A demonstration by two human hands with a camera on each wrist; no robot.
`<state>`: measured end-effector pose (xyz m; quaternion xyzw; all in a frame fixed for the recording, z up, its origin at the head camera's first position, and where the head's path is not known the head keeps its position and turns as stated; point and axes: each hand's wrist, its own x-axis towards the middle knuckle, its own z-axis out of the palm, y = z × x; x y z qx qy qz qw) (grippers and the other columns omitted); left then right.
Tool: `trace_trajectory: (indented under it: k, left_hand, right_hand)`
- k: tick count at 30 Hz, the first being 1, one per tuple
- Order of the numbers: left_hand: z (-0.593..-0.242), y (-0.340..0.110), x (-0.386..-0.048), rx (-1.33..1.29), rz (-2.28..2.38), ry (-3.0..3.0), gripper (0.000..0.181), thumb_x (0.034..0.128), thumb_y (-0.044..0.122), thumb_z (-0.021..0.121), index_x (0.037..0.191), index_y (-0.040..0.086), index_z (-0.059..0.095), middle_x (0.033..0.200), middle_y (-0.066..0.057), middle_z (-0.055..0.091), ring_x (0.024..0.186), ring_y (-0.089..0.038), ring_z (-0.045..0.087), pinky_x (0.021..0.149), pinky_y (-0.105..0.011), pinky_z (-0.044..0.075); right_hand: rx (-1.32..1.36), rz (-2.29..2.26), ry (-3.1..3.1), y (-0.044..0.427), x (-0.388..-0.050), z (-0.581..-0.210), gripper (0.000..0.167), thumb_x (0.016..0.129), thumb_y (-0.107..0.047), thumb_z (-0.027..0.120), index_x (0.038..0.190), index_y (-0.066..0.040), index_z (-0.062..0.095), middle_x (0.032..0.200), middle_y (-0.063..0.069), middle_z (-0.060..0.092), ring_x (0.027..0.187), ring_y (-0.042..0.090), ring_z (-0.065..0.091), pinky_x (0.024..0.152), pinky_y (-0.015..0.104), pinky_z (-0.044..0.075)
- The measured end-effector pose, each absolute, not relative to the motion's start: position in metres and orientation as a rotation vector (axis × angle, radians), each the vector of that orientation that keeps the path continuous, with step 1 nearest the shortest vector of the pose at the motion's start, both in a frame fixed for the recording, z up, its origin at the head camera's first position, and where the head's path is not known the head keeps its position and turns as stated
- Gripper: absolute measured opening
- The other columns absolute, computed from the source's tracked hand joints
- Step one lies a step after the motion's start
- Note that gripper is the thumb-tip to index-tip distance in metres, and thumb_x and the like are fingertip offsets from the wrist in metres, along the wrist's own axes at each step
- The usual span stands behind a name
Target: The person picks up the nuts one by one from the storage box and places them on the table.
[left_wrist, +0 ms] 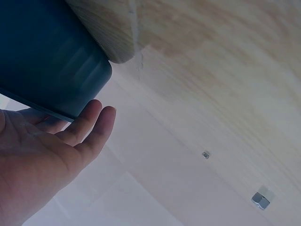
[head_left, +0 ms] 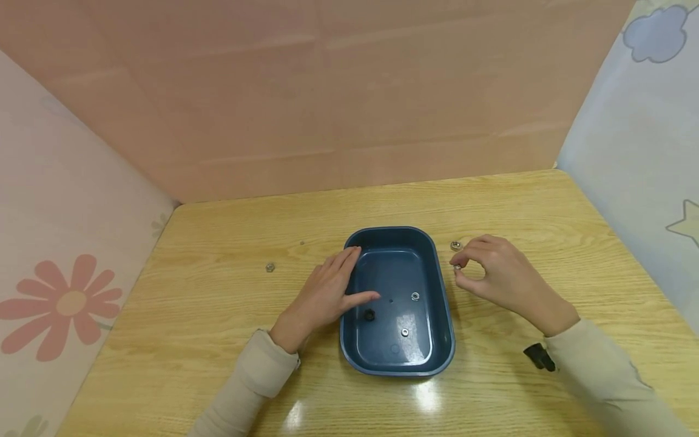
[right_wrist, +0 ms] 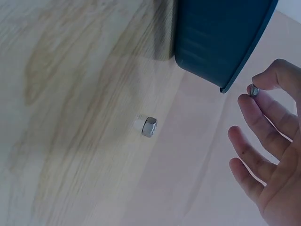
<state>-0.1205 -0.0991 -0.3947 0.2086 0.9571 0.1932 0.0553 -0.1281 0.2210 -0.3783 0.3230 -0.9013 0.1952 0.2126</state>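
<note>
A blue tray (head_left: 397, 369) stands on the table with two silver nuts (head_left: 415, 296) and a black nut (head_left: 369, 315) inside. My left hand (head_left: 326, 293) rests on its left rim, thumb over the inside; in the left wrist view the fingers of the left hand (left_wrist: 51, 146) lie against the tray's edge (left_wrist: 56, 89). Right of the tray, my right hand (head_left: 499, 273) pinches a small silver nut (head_left: 457, 267) between thumb and fingertips. The right wrist view shows that nut (right_wrist: 254, 90) in the right hand (right_wrist: 277, 136), near the tray wall (right_wrist: 216, 42).
A larger silver nut (head_left: 455, 246) lies on the table beyond the right hand, also in the right wrist view (right_wrist: 149, 127). Left of the tray lie a nut (head_left: 270, 267) and a tiny one (head_left: 302, 243). Upright panels border the table's back and sides.
</note>
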Motion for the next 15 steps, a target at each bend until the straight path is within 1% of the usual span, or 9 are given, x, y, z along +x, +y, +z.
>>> trace_trajectory:
  k: [8,12,15]
  left_hand:
    - [-0.394,-0.099,-0.12,0.648,0.583,2.914,0.097,0.0856,0.067,0.062,0.157,0.011,0.028,0.161,-0.009,0.033,0.145,-0.032,0.037,0.115,-0.054,0.035]
    - [-0.394,-0.099,-0.12,0.645,0.585,2.909,0.097,0.0857,0.067,0.062,0.157,0.011,0.027,0.161,-0.009,0.033,0.146,-0.032,0.037,0.116,-0.054,0.034]
    - [-0.394,-0.099,-0.12,0.641,0.584,2.908,0.097,0.0858,0.067,0.062,0.157,0.011,0.027,0.161,-0.009,0.033,0.146,-0.032,0.036,0.116,-0.053,0.034]
  right_hand:
    - [0.85,0.534,-2.561,0.227,-0.126,-0.379,0.01,0.07,-0.007,0.073,0.075,-0.015,0.073,0.078,-0.005,0.073,0.083,0.021,0.067,0.074,0.041,0.054]
    - [0.82,0.535,-2.604,0.23,-0.126,-0.38,0.009,0.071,-0.007,0.074,0.077,-0.014,0.074,0.08,-0.004,0.074,0.084,0.022,0.067,0.074,0.043,0.055]
    - [0.79,0.544,-2.648,0.233,-0.125,-0.382,0.01,0.072,-0.007,0.075,0.077,-0.015,0.074,0.081,-0.004,0.074,0.086,0.023,0.067,0.075,0.045,0.054]
